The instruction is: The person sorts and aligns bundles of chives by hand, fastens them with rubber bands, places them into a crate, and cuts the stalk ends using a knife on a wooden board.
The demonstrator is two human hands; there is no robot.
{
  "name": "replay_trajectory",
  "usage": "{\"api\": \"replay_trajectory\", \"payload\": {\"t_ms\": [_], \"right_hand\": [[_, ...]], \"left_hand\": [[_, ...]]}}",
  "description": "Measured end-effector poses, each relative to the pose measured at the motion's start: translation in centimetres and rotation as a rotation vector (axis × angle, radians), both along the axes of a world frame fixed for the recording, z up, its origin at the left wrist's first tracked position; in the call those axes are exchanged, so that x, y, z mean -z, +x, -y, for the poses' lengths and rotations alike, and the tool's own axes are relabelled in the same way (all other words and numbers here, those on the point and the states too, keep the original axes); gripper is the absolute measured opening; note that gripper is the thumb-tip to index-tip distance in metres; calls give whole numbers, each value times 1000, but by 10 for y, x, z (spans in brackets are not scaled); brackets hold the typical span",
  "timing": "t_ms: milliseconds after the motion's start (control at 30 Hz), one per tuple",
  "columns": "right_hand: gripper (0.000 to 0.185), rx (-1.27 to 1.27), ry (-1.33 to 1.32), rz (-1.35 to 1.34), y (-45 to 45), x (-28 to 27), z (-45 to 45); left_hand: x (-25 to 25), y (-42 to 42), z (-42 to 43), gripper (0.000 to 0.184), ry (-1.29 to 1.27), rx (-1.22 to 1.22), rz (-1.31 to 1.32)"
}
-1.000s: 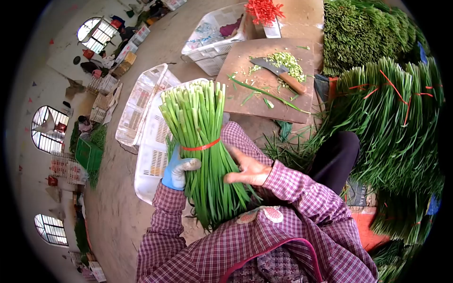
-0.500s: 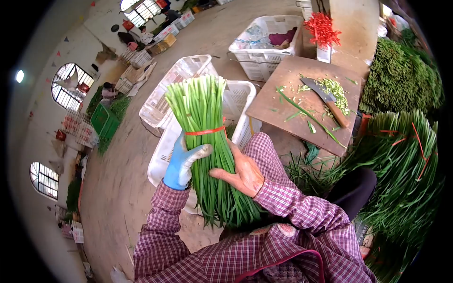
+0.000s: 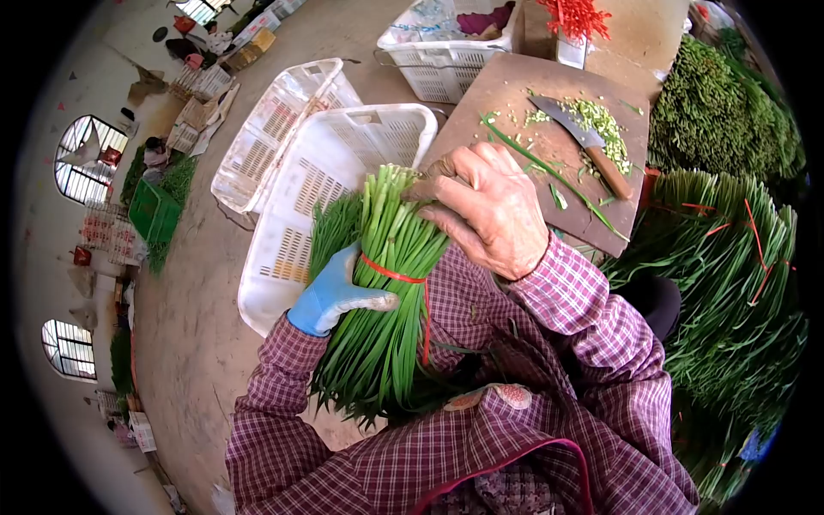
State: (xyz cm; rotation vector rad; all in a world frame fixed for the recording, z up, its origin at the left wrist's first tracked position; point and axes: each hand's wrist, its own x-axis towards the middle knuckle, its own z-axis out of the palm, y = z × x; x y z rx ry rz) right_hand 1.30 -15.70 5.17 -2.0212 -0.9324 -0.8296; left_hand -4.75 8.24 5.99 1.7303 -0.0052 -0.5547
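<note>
A bundle of green stalks (image 3: 378,326) with pale cut ends is tied by a red band (image 3: 392,273). My left hand (image 3: 339,293), in a blue and white glove, is wrapped round the bundle at the band, thumb across its front. At the top, my bare right hand (image 3: 489,206) has its fingers curled and pressed against the pale ends; whether they pinch a single stalk is hidden. A loose red tail hangs from the band down the bundle's right side.
Behind the bundle is a white crate (image 3: 318,172) with greens inside. A board (image 3: 515,94) at the right holds a knife (image 3: 584,137) and chopped bits. Tied greens (image 3: 721,292) are heaped at the far right, and red ties (image 3: 577,19) stand at the top.
My right hand has moved from the bundle's leafy side up to its pale ends, and its fingers have curled. The bundle now tilts to the right, and the red tail shows.
</note>
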Motion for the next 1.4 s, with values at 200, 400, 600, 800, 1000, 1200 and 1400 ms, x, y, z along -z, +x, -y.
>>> {"api": "replay_trajectory", "payload": {"t_ms": [200, 400, 600, 800, 1000, 1200, 1400], "right_hand": [[22, -30, -156, 33, -10, -1, 20], [21, -49, -138, -56, -35, 0, 30], [20, -209, -160, -407, -85, 55, 45], [17, -214, 24, -685, -136, 98, 58], [16, -187, 109, -654, -145, 109, 61], [13, -216, 289, -750, -148, 111, 63], [17, -208, 292, -811, -147, 119, 64]], "left_hand": [[-11, 4, 10, 83, 54, 153, -137], [-30, 11, 2, 83, 190, 371, -178], [34, -36, 21, 84, 47, 503, -565], [80, -68, 40, 92, -107, 473, -709], [71, -65, 50, 98, -94, 454, -760], [83, -70, 44, 101, -156, 452, -750], [73, -72, 52, 98, -74, 420, -720]]}}
